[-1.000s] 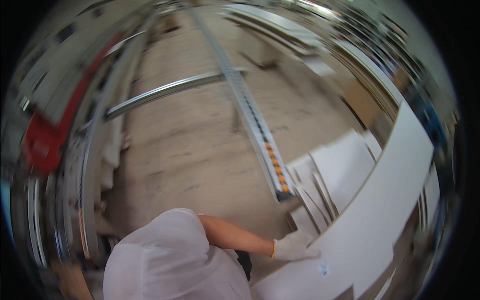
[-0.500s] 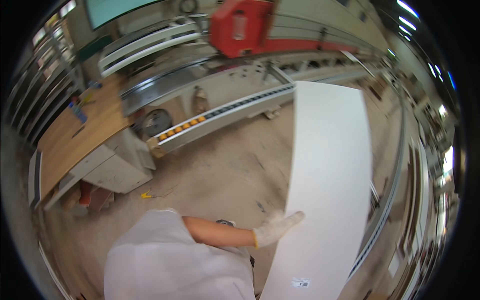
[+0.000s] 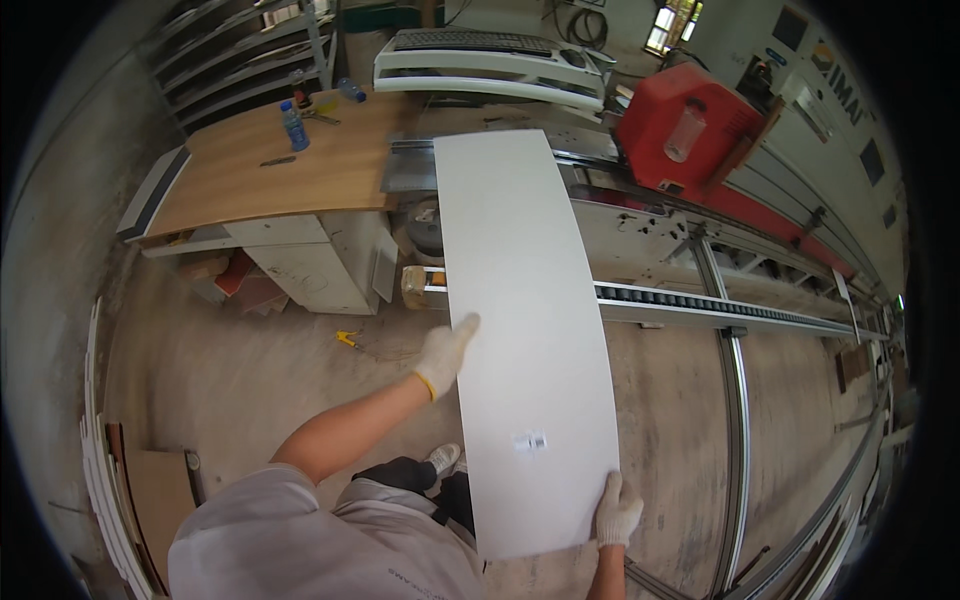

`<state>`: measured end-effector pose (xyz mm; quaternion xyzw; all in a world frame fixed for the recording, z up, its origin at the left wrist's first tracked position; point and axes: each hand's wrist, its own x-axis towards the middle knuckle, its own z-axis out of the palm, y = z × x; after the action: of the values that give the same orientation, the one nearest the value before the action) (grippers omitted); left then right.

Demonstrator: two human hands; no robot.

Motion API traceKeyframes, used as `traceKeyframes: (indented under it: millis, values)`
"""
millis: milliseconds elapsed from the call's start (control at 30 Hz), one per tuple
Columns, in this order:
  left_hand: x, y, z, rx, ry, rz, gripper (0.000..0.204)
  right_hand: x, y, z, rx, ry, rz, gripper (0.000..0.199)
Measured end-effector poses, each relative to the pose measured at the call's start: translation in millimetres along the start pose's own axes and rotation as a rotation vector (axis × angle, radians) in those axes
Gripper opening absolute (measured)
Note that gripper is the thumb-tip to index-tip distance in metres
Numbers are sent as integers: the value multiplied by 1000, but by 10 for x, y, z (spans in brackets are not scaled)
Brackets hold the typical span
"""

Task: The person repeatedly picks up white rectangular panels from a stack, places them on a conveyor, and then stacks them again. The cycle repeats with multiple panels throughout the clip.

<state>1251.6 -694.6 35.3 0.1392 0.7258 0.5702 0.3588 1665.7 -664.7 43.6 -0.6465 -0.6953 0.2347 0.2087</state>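
Note:
A long white board [image 3: 525,330] with a small label near its close end stretches away from me, its far end over the machine's metal bed. My left hand [image 3: 446,352], in a pale knit glove with a yellow cuff, grips the left edge about midway, thumb on top and fingers hidden beneath. At the near right corner, my gloved right hand [image 3: 619,510] is closed on the edge, its thumb on the upper face. The board lies flat side up between both hands.
Ahead on the left stands a wooden-topped desk [image 3: 230,190] with a bottle [image 3: 294,127] on it. A roller rail [image 3: 740,308] crosses in front of the red machine housing [image 3: 680,130]. A yellow tool [image 3: 347,339] lies on the floor. Boards [image 3: 150,500] lean at the left.
My view and the board have swung left, from the open floor toward the desk and machine bed. My right hand, out of sight before, now shows on the board's near corner.

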Motion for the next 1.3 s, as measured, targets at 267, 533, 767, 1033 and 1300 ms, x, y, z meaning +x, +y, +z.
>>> traceKeyframes:
  millis: [267,533,767,1033,1300]
  values:
    - [159,-174,-417,-133,174,-38,67,764,-971,746,151,-145,-108,58]
    - [-460,-681,-926,78,41,178,70,631,-1462,1246,748,-510,84,64]
    - [-1648,-1047,-1666,-48,43,-50,72,592,-1883,1540,330,-499,24,55]
    - [-3169,-2254,-3540,-330,358,-262,77,717,-1830,1827,-301,-224,-251,72]
    - [-4443,-3080,-5201,-338,794,-412,57,347,-2091,1939,-727,143,-470,80]
